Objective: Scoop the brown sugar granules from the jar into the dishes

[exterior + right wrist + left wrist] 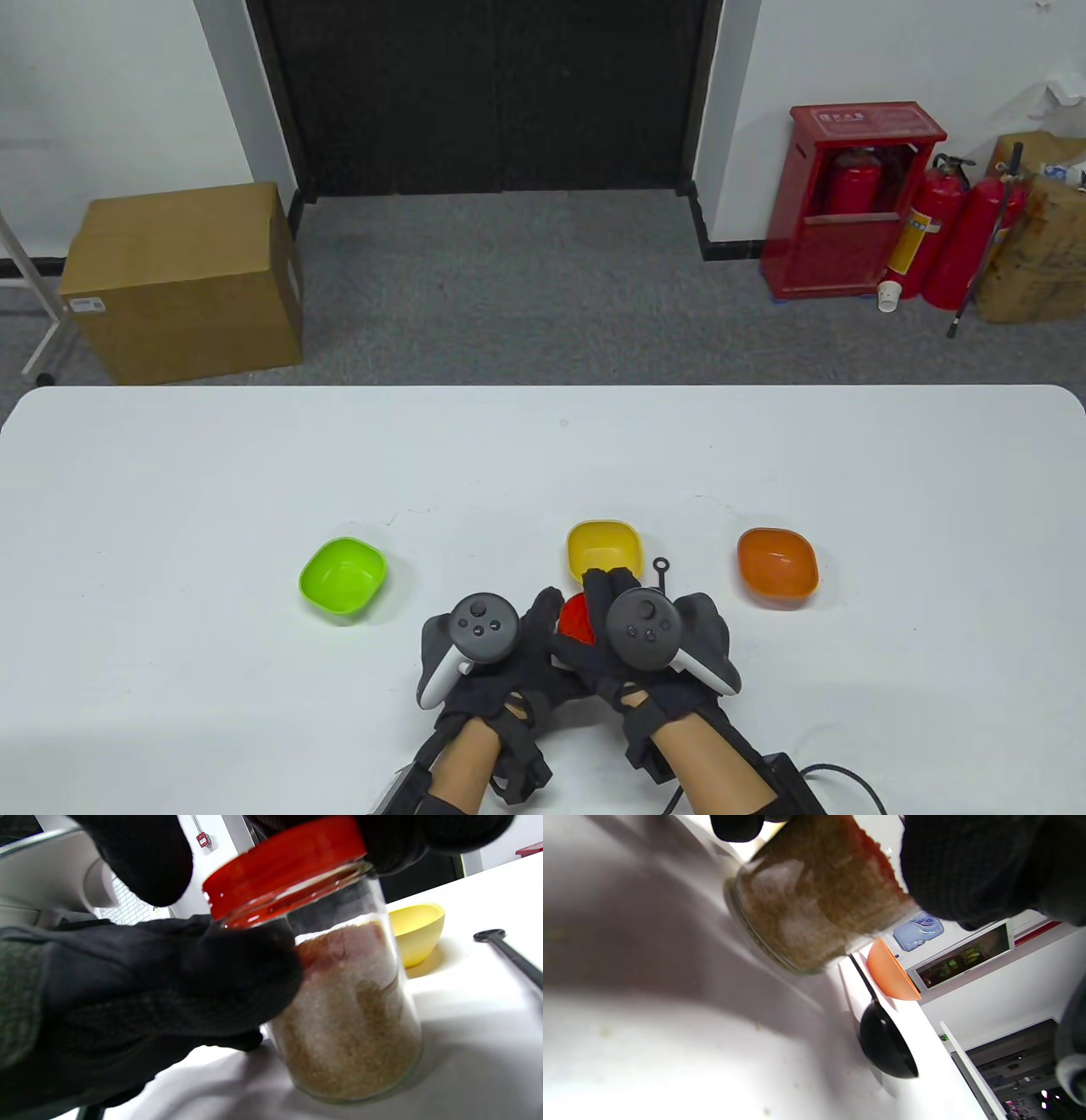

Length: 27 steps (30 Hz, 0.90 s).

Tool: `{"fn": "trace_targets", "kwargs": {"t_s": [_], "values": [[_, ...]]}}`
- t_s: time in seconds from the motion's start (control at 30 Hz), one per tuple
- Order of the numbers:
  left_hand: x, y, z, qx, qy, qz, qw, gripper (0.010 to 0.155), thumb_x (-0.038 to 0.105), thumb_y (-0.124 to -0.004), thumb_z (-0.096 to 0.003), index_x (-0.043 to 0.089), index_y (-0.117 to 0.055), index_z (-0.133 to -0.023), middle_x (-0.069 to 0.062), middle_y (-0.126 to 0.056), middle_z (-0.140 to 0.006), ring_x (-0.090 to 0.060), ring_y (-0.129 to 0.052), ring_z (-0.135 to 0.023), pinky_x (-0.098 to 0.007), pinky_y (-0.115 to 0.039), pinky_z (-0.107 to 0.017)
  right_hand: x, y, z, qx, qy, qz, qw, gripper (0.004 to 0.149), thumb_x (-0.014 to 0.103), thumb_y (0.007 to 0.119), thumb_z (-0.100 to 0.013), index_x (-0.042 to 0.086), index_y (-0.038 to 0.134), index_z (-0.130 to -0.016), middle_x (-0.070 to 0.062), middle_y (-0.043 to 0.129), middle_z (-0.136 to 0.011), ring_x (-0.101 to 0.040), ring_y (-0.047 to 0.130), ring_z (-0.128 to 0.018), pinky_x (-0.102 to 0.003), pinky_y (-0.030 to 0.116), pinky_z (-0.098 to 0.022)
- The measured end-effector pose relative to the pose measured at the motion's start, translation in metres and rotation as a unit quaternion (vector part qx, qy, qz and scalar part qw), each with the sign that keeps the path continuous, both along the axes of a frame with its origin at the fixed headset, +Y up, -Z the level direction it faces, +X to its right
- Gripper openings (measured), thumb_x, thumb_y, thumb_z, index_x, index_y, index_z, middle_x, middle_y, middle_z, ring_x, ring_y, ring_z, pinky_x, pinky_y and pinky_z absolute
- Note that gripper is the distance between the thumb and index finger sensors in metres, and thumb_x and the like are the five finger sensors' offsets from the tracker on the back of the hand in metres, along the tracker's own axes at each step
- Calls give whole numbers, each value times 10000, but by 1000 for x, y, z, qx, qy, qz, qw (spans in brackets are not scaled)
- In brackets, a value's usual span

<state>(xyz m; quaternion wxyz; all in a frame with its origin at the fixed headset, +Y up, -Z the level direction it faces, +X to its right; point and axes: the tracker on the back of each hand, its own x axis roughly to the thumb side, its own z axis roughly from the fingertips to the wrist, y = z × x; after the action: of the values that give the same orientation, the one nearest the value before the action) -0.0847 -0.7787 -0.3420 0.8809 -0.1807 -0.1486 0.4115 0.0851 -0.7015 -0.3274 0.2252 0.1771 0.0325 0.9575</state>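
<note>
A glass jar (352,1018) of brown sugar stands on the white table (170,662), tilted a little, with a red lid (284,861) on it. My left hand (526,649) grips the jar's side (814,895). My right hand (607,594) holds the lid from above; the lid shows red between the hands in the table view (577,618). A black scoop (884,1043) lies on the table right of the jar, its handle (662,570) pointing away. The green dish (343,579), yellow dish (602,548) and orange dish (777,567) stand in a row beyond the hands.
A black cable and a box (797,777) lie at the table's near edge on the right. Beyond the table are a cardboard box (182,280) and red fire extinguishers (933,229) on the floor.
</note>
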Motion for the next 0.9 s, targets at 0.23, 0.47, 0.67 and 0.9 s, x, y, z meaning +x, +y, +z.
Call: {"fn": "trace_targets", "kwargs": {"t_s": [0.23, 0.47, 0.67, 0.9], "values": [[4, -6, 0, -9, 19, 21, 1000, 1104, 627, -925, -405, 199, -205, -1124, -53, -411, -1207, -346, -607, -1104, -563, -430, -799, -3, -2, 1, 8, 0, -5, 1000, 882, 507, 859, -512, -51, 497, -1092, -411, 509, -1064, -571, 631, -697, -677, 663, -434], [5, -6, -1, 5, 31, 10, 999, 1101, 652, -949, -387, 204, -267, -1127, -24, -476, -1194, -333, -663, -1084, -557, -473, -792, -6, -3, 2, 16, -9, 2, 1000, 863, 479, 874, -513, -52, 504, -1084, -415, 498, -1058, -579, 630, -687, -680, 663, -428], [4, -5, -3, 5, 29, 4, 1000, 1108, 658, -959, -375, 209, -279, -1127, -14, -494, -1191, -324, -681, -1079, -551, -492, -793, 0, -2, -2, -3, 33, -28, 999, 799, 414, 898, -517, -7, 541, -1095, -336, 530, -1115, -599, 595, -757, -723, 629, -487], [4, -5, -3, 0, 25, 5, 1000, 1107, 652, -956, -380, 208, -269, -1128, -19, -482, -1194, -327, -668, -1084, -551, -482, -794, 10, -3, -6, -107, 118, -88, 983, 658, 209, 832, -560, 132, 520, -1135, -218, 285, -1236, -608, 267, -997, -856, 334, -591]]}}
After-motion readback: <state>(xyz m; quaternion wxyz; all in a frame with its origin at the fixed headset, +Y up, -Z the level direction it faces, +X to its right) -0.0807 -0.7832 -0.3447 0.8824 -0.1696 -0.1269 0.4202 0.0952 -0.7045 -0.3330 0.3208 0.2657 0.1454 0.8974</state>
